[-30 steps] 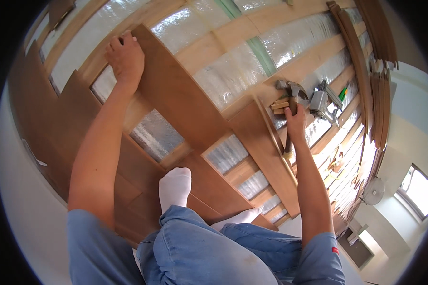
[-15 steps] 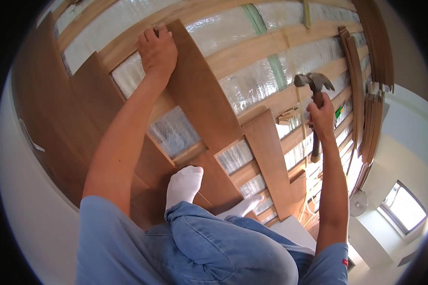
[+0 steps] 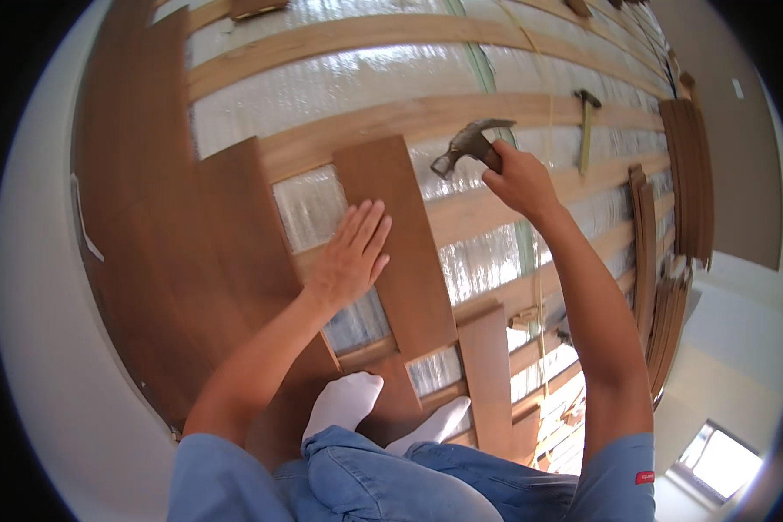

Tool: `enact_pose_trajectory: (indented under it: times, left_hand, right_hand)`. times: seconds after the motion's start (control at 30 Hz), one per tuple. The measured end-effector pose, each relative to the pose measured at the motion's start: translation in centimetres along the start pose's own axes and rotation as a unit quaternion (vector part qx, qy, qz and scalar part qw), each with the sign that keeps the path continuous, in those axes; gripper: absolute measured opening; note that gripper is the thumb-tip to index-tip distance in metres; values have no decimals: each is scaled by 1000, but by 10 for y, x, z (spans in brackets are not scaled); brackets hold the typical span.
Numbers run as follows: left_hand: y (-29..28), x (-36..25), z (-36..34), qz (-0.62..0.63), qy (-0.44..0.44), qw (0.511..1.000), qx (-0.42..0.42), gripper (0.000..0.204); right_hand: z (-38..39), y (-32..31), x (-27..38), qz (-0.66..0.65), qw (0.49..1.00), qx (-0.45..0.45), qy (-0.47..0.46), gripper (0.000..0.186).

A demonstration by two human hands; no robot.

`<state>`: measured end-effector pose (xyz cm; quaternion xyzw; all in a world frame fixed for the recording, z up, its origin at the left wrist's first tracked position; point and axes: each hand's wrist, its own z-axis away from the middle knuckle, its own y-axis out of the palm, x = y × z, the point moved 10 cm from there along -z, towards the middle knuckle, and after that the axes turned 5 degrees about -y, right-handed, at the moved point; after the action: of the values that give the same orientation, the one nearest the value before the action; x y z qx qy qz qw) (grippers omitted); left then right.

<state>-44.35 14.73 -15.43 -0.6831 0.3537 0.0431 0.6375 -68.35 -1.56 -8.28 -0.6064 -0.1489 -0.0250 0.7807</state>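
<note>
A claw hammer (image 3: 471, 146) with a dark metal head is gripped by its handle in my right hand (image 3: 522, 181), raised above the joists. My left hand (image 3: 353, 248) is open, fingers extended and pressed together, over the left edge of a brown wooden floorboard (image 3: 400, 235); whether it touches the board I cannot tell. That board lies across pale wooden joists (image 3: 444, 111). Left of it, boards laid side by side form a brown floor (image 3: 148, 217). Silvery sheeting (image 3: 309, 209) shows in the gap between them.
A second hammer (image 3: 586, 126) with a yellowish handle lies on the joists. Stacked boards (image 3: 689, 183) stand at the right. A narrower board (image 3: 487, 374) lies near my white-socked feet (image 3: 346, 402). A pale cord (image 3: 544, 313) runs over the sheeting, and a white wall (image 3: 43, 261) borders the left.
My left hand has left the far end of the board and come nearer, its fingers straightened. The hammer in my right hand has moved left, toward the board. The view has shifted forward.
</note>
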Motion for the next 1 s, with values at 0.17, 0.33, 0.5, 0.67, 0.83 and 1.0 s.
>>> enact_pose_trajectory:
  times: [0.17, 0.33, 0.5, 0.67, 0.83, 1.0]
  left_hand:
    - [9, -1, 23, -25, 41, 997, 62, 61]
    - [6, 0, 22, -24, 36, 997, 70, 62]
    - [-8, 10, 20, 47, 44, 991, 119, 61]
    - [-13, 6, 28, 15, 128, 986, 108, 58]
    - [-18, 14, 33, 33, 120, 984, 130, 56]
    - [-11, 11, 24, 56, 105, 985, 122, 55]
  right_hand:
    - [-114, 11, 88, 138, 981, 37, -133, 22]
    - [-183, 42, 156, 252, 926, 110, -260, 20]
    - [-190, 75, 165, 256, 909, 153, -292, 22]
    - [-192, 90, 160, 248, 893, 209, -313, 22]
    - [-183, 88, 169, 206, 897, 126, -369, 23]
    - [-200, 75, 167, 224, 895, 131, -362, 19]
